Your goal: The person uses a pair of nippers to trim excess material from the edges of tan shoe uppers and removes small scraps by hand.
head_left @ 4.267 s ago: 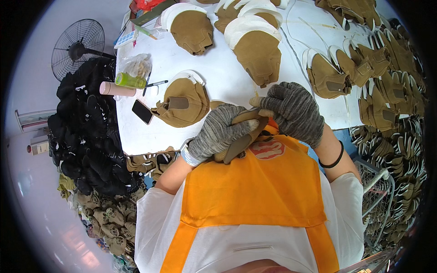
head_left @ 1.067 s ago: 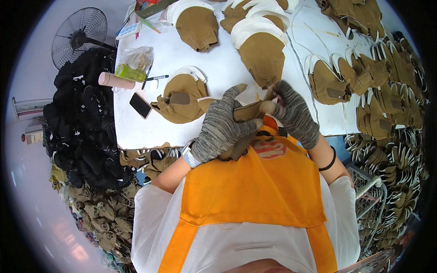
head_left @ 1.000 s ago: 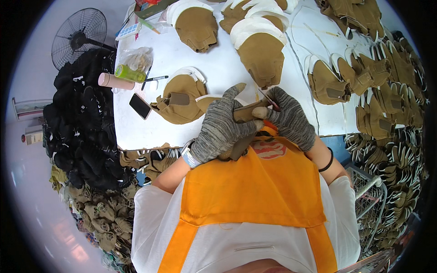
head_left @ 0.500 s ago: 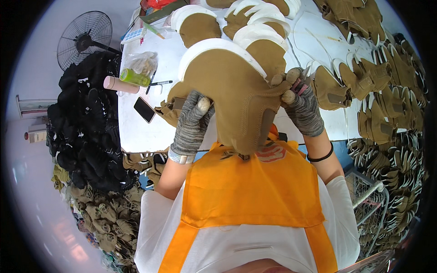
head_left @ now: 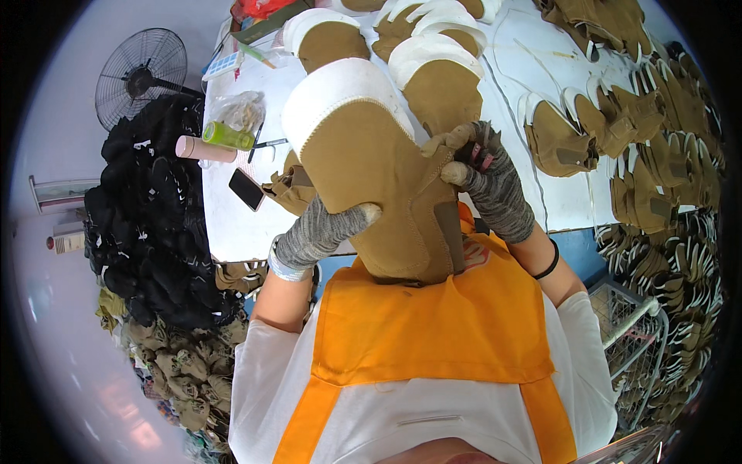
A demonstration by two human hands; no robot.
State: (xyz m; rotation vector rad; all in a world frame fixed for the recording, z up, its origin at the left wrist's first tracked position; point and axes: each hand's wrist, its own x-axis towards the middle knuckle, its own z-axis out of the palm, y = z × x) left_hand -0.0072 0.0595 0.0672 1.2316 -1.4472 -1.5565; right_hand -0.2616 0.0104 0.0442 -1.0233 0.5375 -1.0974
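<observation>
One white table (head_left: 232, 240) spans the top of the view. One white-rimmed brown piece (head_left: 363, 147) is held up between the hands, before the chest and over the table's near edge; half a second ago its white rim showed as a thinner arc. The gloved left hand (head_left: 317, 236) clamps its left edge, thumb across the front, fingers hidden behind; that hand now sits lower. The gloved right hand (head_left: 491, 182) pinches the right edge between bent fingers and thumb. Two bottles, pink (head_left: 205, 149) and green (head_left: 228, 136), touch at left, near one phone (head_left: 246, 189). One reddish tool (head_left: 487, 161), partly hidden, lies against the right fingers.
</observation>
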